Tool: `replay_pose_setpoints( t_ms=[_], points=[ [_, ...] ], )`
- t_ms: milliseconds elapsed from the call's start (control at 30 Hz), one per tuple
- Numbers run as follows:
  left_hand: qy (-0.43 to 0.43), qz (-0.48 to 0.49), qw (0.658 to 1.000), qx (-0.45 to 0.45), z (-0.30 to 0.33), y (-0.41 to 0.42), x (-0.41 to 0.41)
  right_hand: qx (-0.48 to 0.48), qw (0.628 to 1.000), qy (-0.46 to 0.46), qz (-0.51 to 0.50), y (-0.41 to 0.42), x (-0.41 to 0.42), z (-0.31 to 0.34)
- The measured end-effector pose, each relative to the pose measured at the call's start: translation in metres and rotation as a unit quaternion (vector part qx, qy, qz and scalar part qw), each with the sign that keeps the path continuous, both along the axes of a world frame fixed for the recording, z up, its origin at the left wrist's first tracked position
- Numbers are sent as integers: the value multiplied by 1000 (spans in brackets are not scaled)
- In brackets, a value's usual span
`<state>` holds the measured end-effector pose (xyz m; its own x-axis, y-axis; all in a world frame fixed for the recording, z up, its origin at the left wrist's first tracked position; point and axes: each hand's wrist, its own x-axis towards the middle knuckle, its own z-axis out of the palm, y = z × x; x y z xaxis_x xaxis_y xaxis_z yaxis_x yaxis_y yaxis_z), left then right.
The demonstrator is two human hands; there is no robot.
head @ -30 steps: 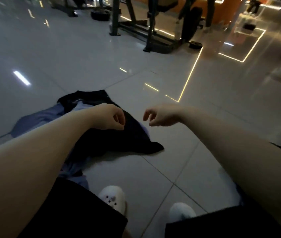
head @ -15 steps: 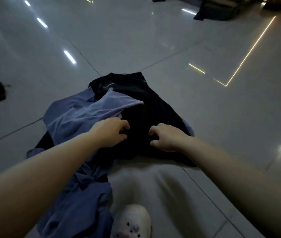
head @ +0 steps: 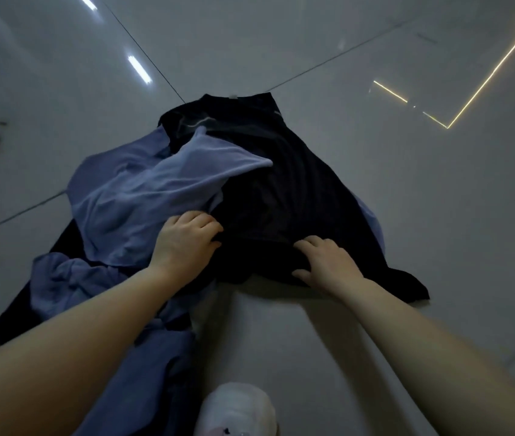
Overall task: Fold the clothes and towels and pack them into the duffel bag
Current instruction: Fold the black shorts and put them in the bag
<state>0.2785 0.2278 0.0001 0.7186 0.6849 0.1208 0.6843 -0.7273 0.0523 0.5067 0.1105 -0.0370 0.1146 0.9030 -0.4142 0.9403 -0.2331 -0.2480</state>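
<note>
0 items look folded yet: your left hand (head: 187, 243) and right hand (head: 328, 262) both grip the black garment (head: 281, 190), no duffel bag visible.

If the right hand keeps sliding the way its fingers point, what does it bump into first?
The right hand points up-left across the black garment it already grips, so more black cloth comes first, then probably the left hand or the blue towel.

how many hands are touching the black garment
2: the left hand grips the black garment at its near edge beside the blue cloth; the right hand grips the near hem further right.
</note>
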Motion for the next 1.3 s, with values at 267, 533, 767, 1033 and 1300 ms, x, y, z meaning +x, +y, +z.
replay_pose_setpoints(
  t_ms=[267, 533, 767, 1033, 1300],
  points=[
    [-227, 18, 972, -66, 17, -16, 3, 35, 996, -80, 27, -17, -16, -5],
    [-273, 45, 955, -104, 17, -23, 2, 111, 969, 113, -187, -6, 19, 39],
    [-233, 46, 966, -103, 23, -6, -3, 153, 962, 64, -217, -7, 46, 71],
    [-111, 187, 972, -84, 13, 37, -34, 1, 979, 100, -176, -16, 67, 63],
    [-193, 337, 921, 4, 69, 50, -99, 46, 987, 51, -146, 0, 25, 66]
  ],
)
